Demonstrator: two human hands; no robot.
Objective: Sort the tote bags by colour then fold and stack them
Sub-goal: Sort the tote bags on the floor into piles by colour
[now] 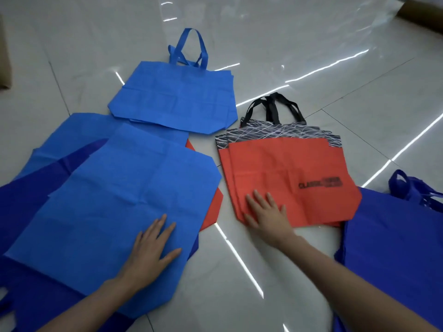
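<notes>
Flanking orange bags (pixel 287 178): light-blue bags (pixel 115 200) left, dark-blue bags (pixel 393 240) right.

The floor (pixel 299 44) is glossy pale grey tile with white light streaks. On it, the orange tote bags (pixel 287 178) carry a black-and-white scribble band on top, black handles and black print. Left of them lie light blue tote bags (pixel 115 200), over dark blue ones (pixel 28 200). Right of the orange tote bags lies a dark blue stack (pixel 395 248).
</notes>
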